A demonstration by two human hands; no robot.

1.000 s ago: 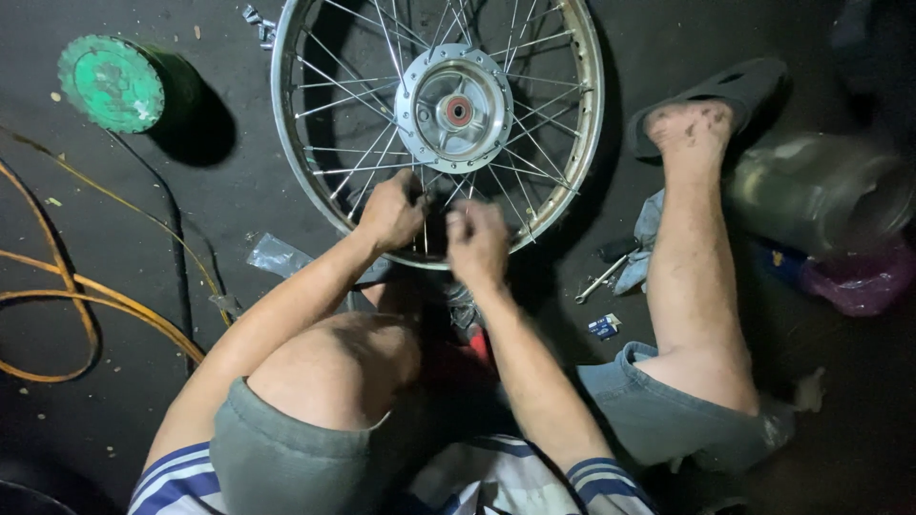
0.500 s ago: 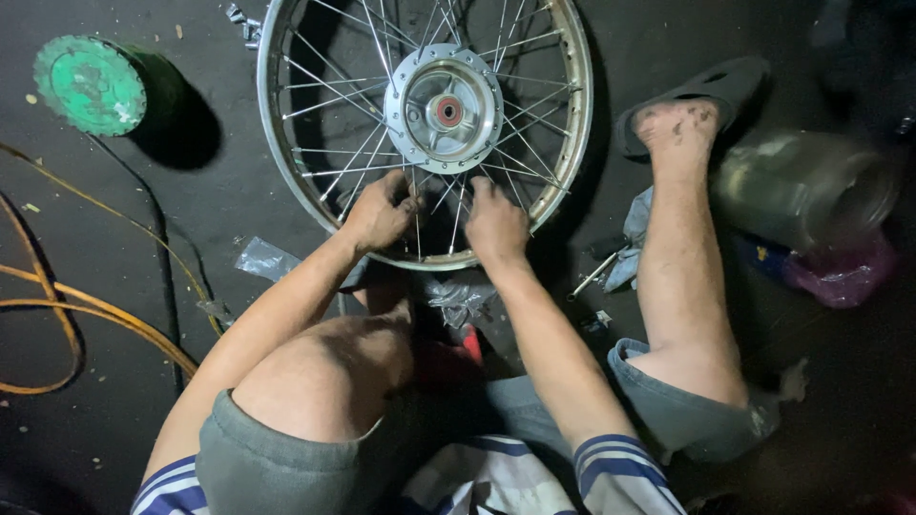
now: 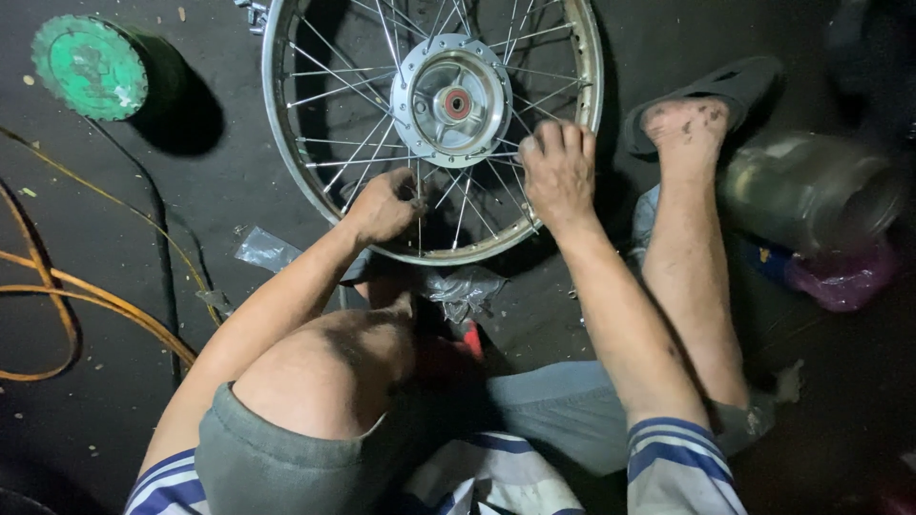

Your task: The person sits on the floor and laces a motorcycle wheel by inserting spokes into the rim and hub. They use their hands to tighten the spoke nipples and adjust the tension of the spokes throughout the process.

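A spoked wheel [image 3: 434, 124] lies flat on the dark floor [image 3: 191, 200] at top centre. The left hand [image 3: 384, 205] fingers pinch a spoke [image 3: 418, 205] near the lower rim; the right hand [image 3: 558, 170] rests, fingers loosely curled, on the spokes beside the hub [image 3: 452, 100].

The top of the wheel rim [image 3: 286, 172] is cut off at the frame's upper edge, and my left hand [image 3: 386, 205] hides whatever its fingers pinch at the spokes.

Dark, grimy concrete floor [image 3: 191, 200] under harsh overhead light; deep shadow pools toward the far right edge.
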